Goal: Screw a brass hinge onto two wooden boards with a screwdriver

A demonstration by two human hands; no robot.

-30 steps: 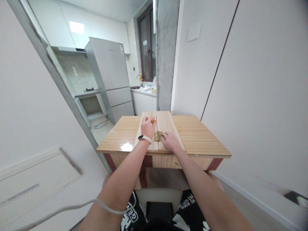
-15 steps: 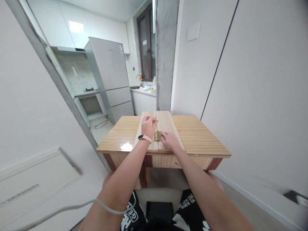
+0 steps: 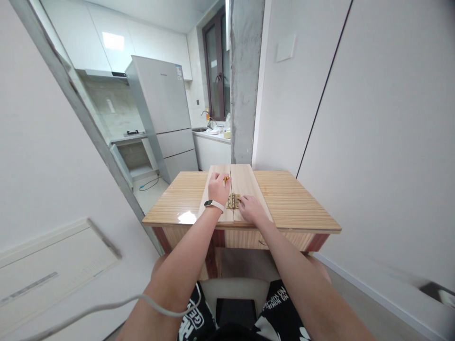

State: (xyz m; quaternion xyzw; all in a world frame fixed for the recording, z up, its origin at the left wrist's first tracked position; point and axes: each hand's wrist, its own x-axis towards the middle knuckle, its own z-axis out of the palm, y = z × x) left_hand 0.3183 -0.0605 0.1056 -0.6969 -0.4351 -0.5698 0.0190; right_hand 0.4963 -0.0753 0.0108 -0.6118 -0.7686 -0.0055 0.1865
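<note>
Two pale wooden boards [image 3: 241, 177] lie side by side on the desk, with a narrow seam between them. Across the seam sits a brass hinge [image 3: 233, 201] with its leaves spread flat. My left hand [image 3: 218, 188], with a pale band on its wrist, is closed on a small yellow-and-black object [image 3: 226, 179] above the boards, just beyond the hinge. The shape of that object is mostly hidden by my fingers. My right hand [image 3: 250, 208] lies on the right board, its fingertips pinched at the hinge's right leaf; what they hold is too small to make out.
The striped wooden desk [image 3: 284, 194] has a drawer [image 3: 249, 239] in front, near my knees. A white cable [image 3: 117, 305] crosses by my left arm. Beyond the desk stand a grey pillar [image 3: 245, 94], a refrigerator [image 3: 163, 99] and a sink counter [image 3: 213, 147].
My left fingers have shifted slightly, turning the yellow-and-black object so more of it shows. My right hand stays at the hinge.
</note>
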